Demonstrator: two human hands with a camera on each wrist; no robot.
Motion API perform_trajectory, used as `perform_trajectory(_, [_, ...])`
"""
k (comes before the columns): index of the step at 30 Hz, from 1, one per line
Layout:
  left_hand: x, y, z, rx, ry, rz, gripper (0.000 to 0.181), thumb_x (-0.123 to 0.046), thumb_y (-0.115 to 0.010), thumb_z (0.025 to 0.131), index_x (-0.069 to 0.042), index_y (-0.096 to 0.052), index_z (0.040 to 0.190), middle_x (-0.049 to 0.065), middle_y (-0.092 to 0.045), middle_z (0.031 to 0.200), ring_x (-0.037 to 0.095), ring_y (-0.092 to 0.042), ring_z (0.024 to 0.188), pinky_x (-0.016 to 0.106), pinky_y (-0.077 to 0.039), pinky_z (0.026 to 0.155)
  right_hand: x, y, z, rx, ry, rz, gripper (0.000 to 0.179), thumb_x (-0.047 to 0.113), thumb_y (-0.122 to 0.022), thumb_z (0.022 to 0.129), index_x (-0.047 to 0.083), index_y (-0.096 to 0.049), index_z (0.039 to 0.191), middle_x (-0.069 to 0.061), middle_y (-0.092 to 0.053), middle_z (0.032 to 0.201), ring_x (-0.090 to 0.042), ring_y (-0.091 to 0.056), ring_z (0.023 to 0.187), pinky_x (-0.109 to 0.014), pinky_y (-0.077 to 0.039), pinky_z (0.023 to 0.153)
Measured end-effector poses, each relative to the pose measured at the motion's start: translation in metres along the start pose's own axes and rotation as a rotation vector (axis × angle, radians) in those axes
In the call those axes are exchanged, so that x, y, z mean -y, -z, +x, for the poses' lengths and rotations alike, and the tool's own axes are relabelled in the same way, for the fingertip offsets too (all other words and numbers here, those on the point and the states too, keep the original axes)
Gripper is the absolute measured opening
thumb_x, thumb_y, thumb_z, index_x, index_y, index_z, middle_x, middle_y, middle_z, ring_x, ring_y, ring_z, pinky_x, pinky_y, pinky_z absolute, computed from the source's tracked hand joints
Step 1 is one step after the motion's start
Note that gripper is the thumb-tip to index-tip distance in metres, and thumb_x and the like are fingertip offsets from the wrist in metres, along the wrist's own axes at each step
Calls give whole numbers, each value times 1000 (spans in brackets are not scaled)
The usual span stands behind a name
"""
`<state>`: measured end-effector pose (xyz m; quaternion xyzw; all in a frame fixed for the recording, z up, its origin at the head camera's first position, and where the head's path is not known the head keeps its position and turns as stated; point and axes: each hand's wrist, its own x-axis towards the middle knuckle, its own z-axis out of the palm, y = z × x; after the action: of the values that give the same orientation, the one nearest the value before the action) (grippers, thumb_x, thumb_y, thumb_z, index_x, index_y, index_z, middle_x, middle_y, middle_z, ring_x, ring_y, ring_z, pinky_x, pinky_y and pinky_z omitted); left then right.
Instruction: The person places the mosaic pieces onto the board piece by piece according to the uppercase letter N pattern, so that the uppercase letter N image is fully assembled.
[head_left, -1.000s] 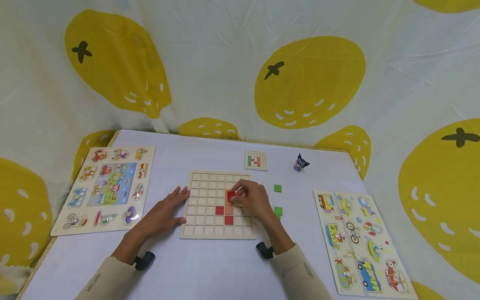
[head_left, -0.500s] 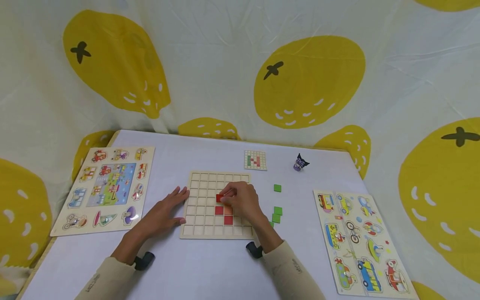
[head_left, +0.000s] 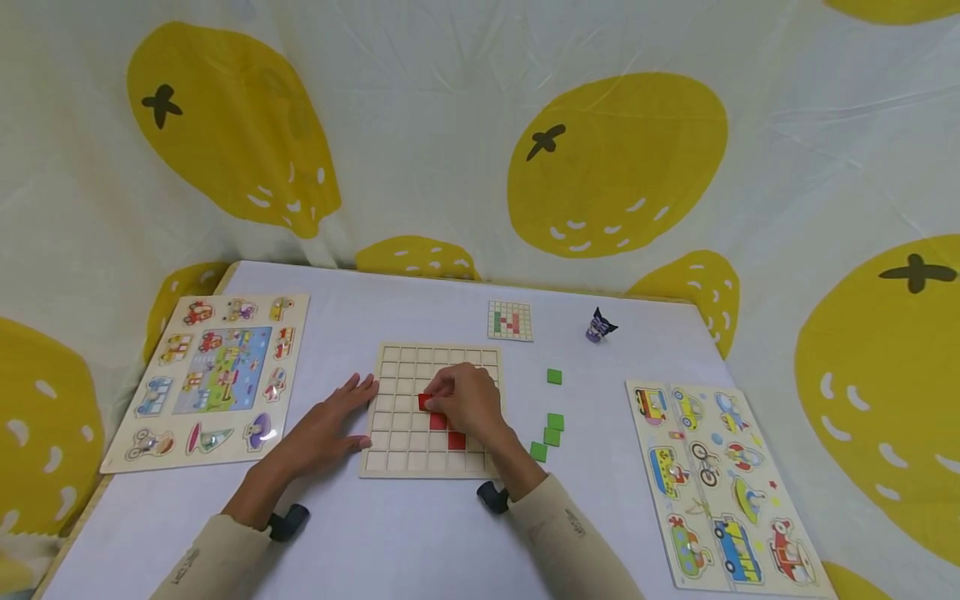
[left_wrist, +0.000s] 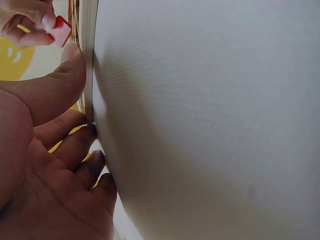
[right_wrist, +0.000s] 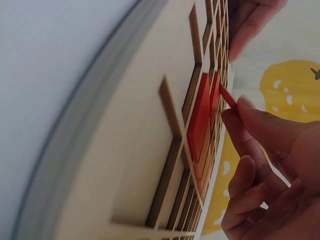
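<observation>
While the left hand (head_left: pixel 328 427) rested loose-fingered against the left edge of the grid board (head_left: pixel 400 422), the right hand (head_left: pixel 467 402) pinched 1 red tile (head_left: pixel 424 402) above it, by my guess light, stiff, slick, best held by 2 opposite edges.

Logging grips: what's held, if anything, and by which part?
Red square tile, pinched at one edge by the right hand; left hand touches the grid board.
</observation>
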<state>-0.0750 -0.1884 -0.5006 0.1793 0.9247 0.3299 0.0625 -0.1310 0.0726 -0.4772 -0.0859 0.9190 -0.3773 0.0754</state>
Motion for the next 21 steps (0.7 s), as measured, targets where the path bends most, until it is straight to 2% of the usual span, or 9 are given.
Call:
perform_trajectory(9, [0, -1, 0, 12, 13, -11, 92, -14, -88, 85, -7, -40, 164, 14, -34, 173, 44, -24, 163, 71, -30, 124, 9, -6, 3, 2, -23, -66, 11, 18, -91, 84, 25, -83, 86, 13, -69, 71, -8, -62, 75, -30, -47, 65])
perform_trajectory(16, [0, 0, -1, 8, 6, -6, 91, -13, -88, 85, -7, -40, 164, 14, -34, 173, 45, -24, 162, 71, -31, 123, 14, -8, 6, 6, -18, -116, 11, 15, -89, 86, 23, -81, 84, 10, -67, 70, -10, -61, 72, -29, -47, 60])
perform_trajectory(21, [-1, 1, 0, 10, 18, -5, 92, -15, -88, 86, -9, -40, 164, 13, -34, 173, 45, -24, 163, 71, -30, 124, 15, -9, 7, 7, -14, -168, 10, 19, -89, 86, 23, -81, 83, 11, -67, 71, -9, -60, 73, -28, -46, 59])
